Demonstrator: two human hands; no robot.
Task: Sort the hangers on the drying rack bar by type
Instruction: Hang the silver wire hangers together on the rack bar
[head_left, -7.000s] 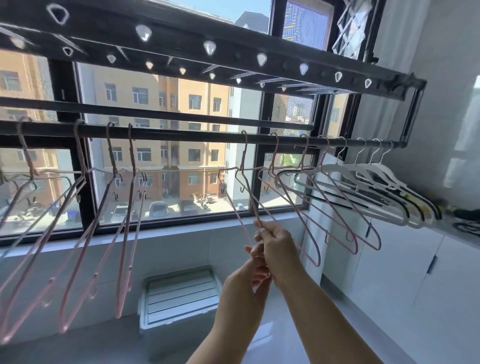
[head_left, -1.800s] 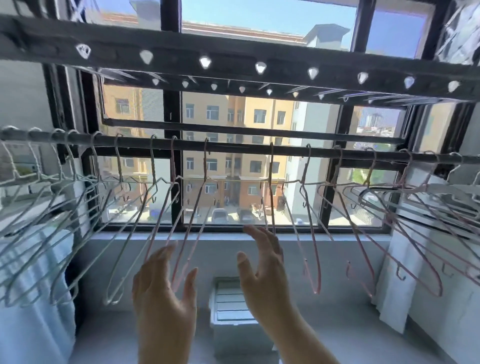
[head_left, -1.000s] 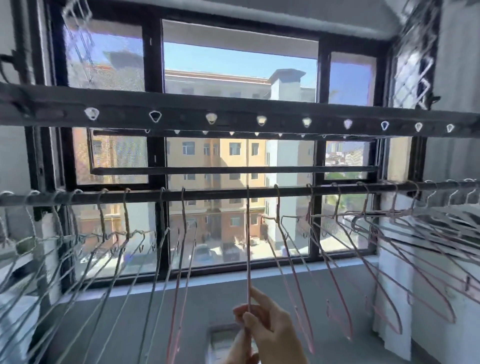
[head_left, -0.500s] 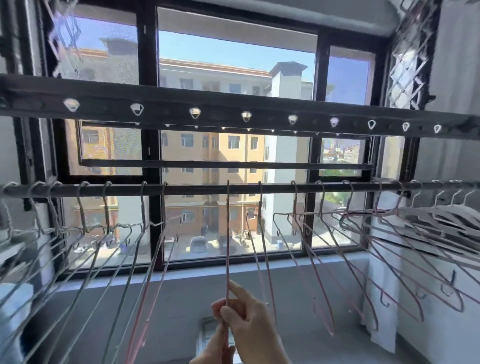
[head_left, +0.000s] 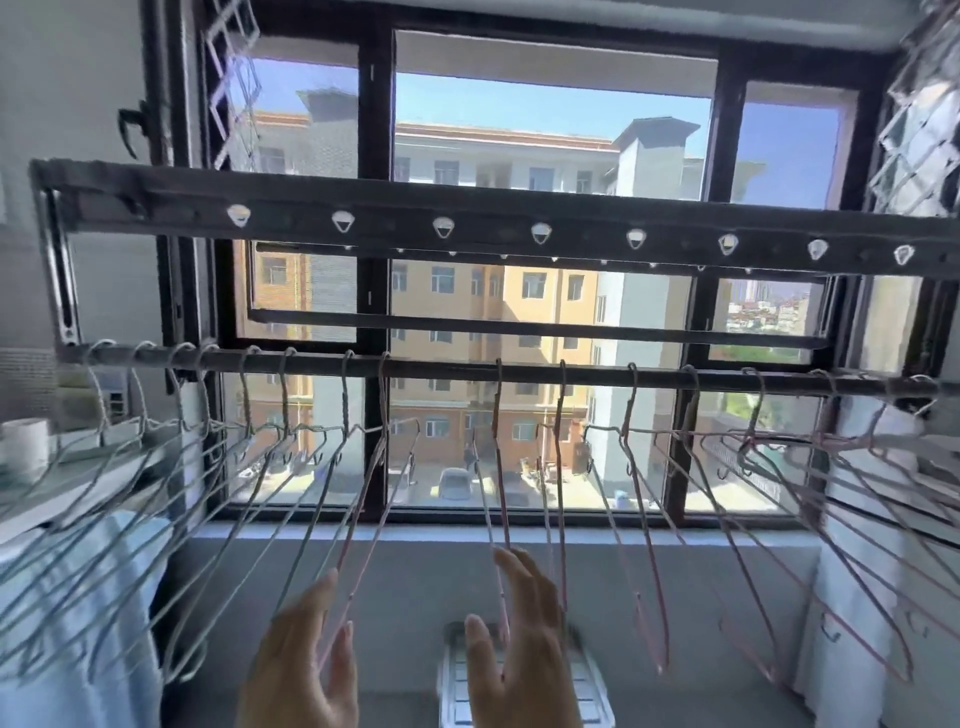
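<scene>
The fingers (head_left: 511, 571) of the right hand (head_left: 519, 654) are straight and spread, gripping nothing. A thin pink hanger (head_left: 500, 493) hangs right at their tips; whether it touches them is unclear. The fingers (head_left: 323, 592) of the left hand (head_left: 301, 665) are straight and loose too, palm toward the window, with another pink hanger (head_left: 363, 519) slanting down just beside them.

Both hangers hook over the dark drying rack bar (head_left: 571, 375), which runs left to right in front of the window (head_left: 550, 291). Grey wire hangers (head_left: 156, 493) crowd the bar's left end. More pink hangers (head_left: 779, 545) fan out along the right part. A rail with holes (head_left: 467, 223) sits above the bar. Low between the hands stands a white crate (head_left: 453, 691).
</scene>
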